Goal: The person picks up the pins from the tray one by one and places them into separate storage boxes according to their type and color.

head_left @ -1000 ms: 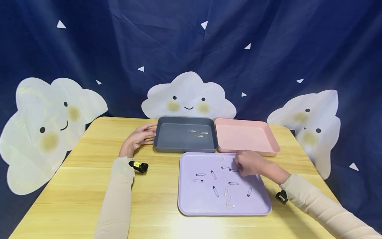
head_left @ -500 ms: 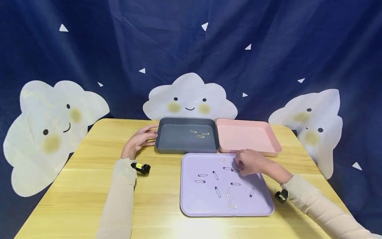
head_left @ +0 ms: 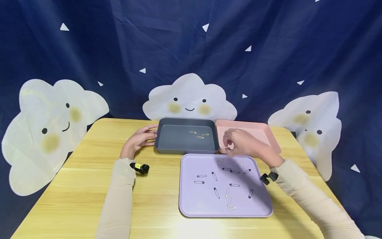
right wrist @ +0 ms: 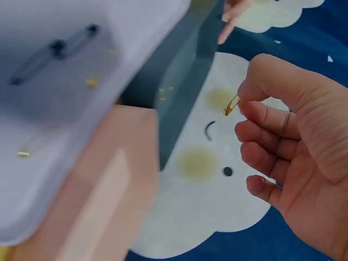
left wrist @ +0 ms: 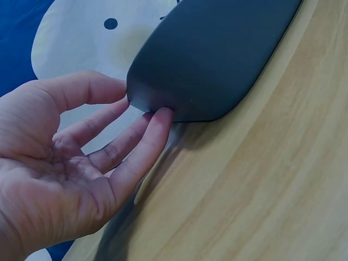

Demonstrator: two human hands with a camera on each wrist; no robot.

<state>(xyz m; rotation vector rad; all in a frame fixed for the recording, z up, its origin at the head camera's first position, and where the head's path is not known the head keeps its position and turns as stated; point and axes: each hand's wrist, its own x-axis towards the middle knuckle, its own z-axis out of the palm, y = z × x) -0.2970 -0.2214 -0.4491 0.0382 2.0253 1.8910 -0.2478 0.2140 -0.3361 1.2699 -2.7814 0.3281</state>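
Between thumb and index finger, my right hand (head_left: 241, 142) pinches a gold safety pin (right wrist: 230, 106), seen clearly in the right wrist view. That hand is over the near left part of the pink tray (head_left: 264, 134). At the left end of the dark grey tray (head_left: 170, 141), my left hand (head_left: 138, 141) touches the wall with extended fingertips, as the left wrist view confirms. Three gold safety pins (head_left: 200, 137) lie in the grey tray. Scattered on the lavender tray (head_left: 191, 202) are several black safety pins (head_left: 234, 185) and several gold ones.
The grey and pink trays stand side by side at the back of the wooden table (head_left: 83, 186), with the lavender tray in front of them. A dark blue curtain (head_left: 167, 39) with cloud prints hangs behind.
My right hand has lifted off the lavender tray and moved up and left to over the pink tray, uncovering a black and a gold pin. My left hand stays put.
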